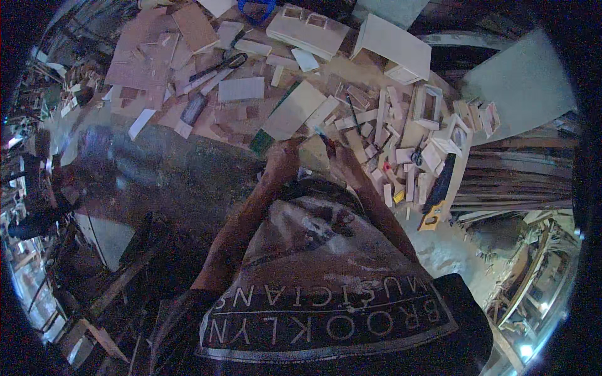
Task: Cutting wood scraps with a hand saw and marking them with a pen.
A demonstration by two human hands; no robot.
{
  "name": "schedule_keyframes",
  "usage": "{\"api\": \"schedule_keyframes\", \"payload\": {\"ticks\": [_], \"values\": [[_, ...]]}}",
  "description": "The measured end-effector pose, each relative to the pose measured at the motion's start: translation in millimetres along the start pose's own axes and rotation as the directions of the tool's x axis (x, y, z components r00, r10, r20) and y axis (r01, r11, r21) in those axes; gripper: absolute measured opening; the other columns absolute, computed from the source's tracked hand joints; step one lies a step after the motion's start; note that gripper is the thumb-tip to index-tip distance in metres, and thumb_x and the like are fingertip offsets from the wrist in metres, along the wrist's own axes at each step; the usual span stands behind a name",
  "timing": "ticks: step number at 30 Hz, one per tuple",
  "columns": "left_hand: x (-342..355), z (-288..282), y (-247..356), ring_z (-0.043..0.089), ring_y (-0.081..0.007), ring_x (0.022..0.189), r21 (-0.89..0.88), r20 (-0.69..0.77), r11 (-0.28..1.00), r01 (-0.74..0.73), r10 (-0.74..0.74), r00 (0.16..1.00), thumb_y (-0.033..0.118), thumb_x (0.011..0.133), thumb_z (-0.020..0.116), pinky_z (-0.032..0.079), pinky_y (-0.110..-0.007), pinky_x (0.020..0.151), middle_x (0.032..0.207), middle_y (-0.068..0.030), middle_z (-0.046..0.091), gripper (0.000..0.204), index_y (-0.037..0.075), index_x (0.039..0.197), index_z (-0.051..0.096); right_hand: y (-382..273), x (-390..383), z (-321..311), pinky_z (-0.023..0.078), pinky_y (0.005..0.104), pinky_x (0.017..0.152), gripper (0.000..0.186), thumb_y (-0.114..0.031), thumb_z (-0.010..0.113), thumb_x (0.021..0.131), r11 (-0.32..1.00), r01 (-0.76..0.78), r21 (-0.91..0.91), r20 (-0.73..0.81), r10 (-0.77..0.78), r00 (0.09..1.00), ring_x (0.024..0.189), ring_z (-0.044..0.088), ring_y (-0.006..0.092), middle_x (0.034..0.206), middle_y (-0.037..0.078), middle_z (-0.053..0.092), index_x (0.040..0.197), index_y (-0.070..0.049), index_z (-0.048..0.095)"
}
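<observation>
My left hand (285,156) is closed at the near edge of the bench, its fingertips beside the lower end of a pale flat board (297,109). Whatever it pinches is too dim to make out. In my right hand (342,160), the fingers wrap a slim tool (324,138) with a dark handle and a bluish tip. The tool slants up and left toward the board. Under the board's left side shows a strip of green mat (259,141). A narrower wood piece (323,113) lies against the board's right side.
Many wood offcuts (411,182) crowd the bench to the right, beside a handsaw (441,191) with a yellow handle. Small wooden boxes (307,32) and a larger pale box (392,49) stand at the back. Reddish-brown boards (141,53) lie far left.
</observation>
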State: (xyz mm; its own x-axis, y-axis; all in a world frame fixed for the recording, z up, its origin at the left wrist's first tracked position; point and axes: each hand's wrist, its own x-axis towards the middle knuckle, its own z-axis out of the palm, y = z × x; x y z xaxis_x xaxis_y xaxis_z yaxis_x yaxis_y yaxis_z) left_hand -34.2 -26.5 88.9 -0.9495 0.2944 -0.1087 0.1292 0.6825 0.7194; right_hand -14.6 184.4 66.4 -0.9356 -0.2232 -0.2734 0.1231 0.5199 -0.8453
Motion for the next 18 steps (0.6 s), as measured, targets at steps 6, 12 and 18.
{"api": "schedule_keyframes", "payload": {"ticks": [6, 12, 18], "values": [[-3, -2, -3, 0.063, -0.0406, 0.079, -0.095, 0.023, 0.995, -0.005, 0.007, 1.000, 0.002, 0.074, 0.051, 0.050, -0.049, 0.070, 0.089, -0.0227, 0.064, 0.041, 0.006, 0.115, 0.059, -15, 6, -5, 0.043, 0.0426, 0.062, 0.025, -0.020, 0.043, 0.096, 0.985, -0.052, -0.162, 0.003, 0.053, 0.999, 0.071, 0.057, 0.0339, 0.076, 0.021, 0.057, 0.093, 0.002, 0.053], [-10, 6, -16, 0.061, -0.0422, 0.078, -0.057, 0.027, 0.996, 0.067, -0.066, 0.997, 0.003, 0.076, 0.050, 0.051, -0.049, 0.069, 0.091, -0.0236, 0.062, 0.042, 0.006, 0.117, 0.057, -27, 12, -12, 0.043, 0.0431, 0.065, 0.026, -0.020, 0.042, 0.095, 0.976, -0.076, -0.206, 0.096, 0.097, 0.991, 0.072, 0.057, 0.0359, 0.078, 0.023, 0.056, 0.094, 0.004, 0.053], [-9, 14, -19, 0.061, -0.0440, 0.079, -0.020, 0.004, 1.000, -0.019, 0.019, 1.000, 0.006, 0.079, 0.050, 0.051, -0.049, 0.070, 0.090, -0.0239, 0.062, 0.036, 0.006, 0.114, 0.059, 18, 22, -5, 0.044, 0.0415, 0.066, 0.027, -0.020, 0.041, 0.095, 0.831, 0.303, -0.467, 0.253, -0.203, 0.946, 0.072, 0.055, 0.0311, 0.080, 0.018, 0.056, 0.097, 0.004, 0.053]]}}
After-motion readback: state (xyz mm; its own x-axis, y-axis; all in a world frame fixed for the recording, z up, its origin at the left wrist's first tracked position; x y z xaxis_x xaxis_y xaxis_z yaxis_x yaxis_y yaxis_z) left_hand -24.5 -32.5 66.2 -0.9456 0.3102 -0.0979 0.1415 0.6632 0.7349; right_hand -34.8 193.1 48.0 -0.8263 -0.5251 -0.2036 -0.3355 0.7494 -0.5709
